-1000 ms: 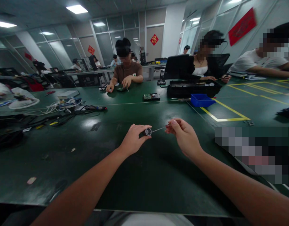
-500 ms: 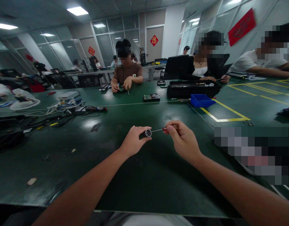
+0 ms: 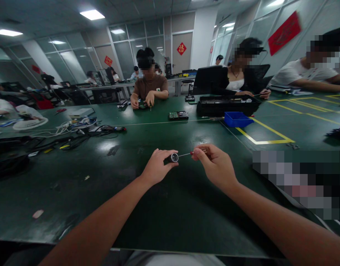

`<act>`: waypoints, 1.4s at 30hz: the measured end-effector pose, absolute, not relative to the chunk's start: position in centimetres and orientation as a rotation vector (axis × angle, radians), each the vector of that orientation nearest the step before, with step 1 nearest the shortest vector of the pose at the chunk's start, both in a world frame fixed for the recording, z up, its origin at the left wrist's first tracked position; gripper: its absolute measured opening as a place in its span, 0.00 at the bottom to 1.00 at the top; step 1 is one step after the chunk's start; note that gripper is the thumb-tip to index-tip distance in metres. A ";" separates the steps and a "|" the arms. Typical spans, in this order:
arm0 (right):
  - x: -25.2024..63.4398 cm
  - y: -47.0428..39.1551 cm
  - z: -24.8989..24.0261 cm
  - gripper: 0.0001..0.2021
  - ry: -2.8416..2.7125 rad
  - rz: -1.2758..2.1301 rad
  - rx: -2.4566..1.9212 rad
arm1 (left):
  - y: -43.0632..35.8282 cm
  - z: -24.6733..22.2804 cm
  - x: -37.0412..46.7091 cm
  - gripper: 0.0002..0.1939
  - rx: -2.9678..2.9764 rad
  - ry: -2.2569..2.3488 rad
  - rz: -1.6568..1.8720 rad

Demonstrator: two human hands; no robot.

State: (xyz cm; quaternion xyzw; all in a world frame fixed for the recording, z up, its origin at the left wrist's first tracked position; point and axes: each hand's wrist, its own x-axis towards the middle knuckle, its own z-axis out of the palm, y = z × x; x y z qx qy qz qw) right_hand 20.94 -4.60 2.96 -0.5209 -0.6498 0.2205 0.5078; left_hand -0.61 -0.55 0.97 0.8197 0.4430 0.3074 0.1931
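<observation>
In the head view, my left hand [image 3: 158, 166] is closed around a small dark cylinder [image 3: 174, 158], whose round silvery end faces me. Fingers and thumb of that hand grip it from above and below. My right hand [image 3: 215, 162] pinches the red-and-clear handle of a screwdriver [image 3: 184, 154]. Its thin metal shaft points left, and the tip meets the cylinder's open end or rim; exactly where it sits is too small to tell. Both hands are held over the green table [image 3: 170, 214].
Ahead lie a hard drive [image 3: 178, 115], a blue bin [image 3: 237, 119] and a long black housing [image 3: 227, 106]. Tangled cables [image 3: 83, 129] spread at the left. Yellow tape [image 3: 272, 142] marks the right side. A co-worker [image 3: 150, 85] handles parts across the table; others sit at the right.
My right fingers have shifted slightly around the screwdriver handle. My left hand and the cylinder stay almost where they were.
</observation>
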 end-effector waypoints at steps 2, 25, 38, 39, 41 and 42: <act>21.0 -4.7 3.3 0.14 -1.595 0.463 -1.322 | -0.5 0.9 -0.6 0.20 2.309 1.252 0.847; 20.8 -4.9 3.1 0.11 -1.831 0.395 -1.298 | -0.3 0.3 -0.7 0.19 2.327 1.217 0.824; 21.1 -3.3 2.4 0.14 -1.317 0.886 -1.185 | -0.2 0.7 -0.8 0.20 2.317 1.215 0.933; 21.2 -2.9 2.2 0.15 -1.220 1.012 -1.127 | -0.2 0.8 -0.8 0.20 2.330 1.196 0.941; 21.4 -2.3 1.9 0.15 -1.158 1.243 -1.060 | -0.1 1.0 -0.9 0.20 2.352 1.173 0.913; 21.5 -2.0 1.7 0.14 -1.120 1.240 -1.047 | -0.1 1.0 -1.0 0.20 2.356 1.173 0.881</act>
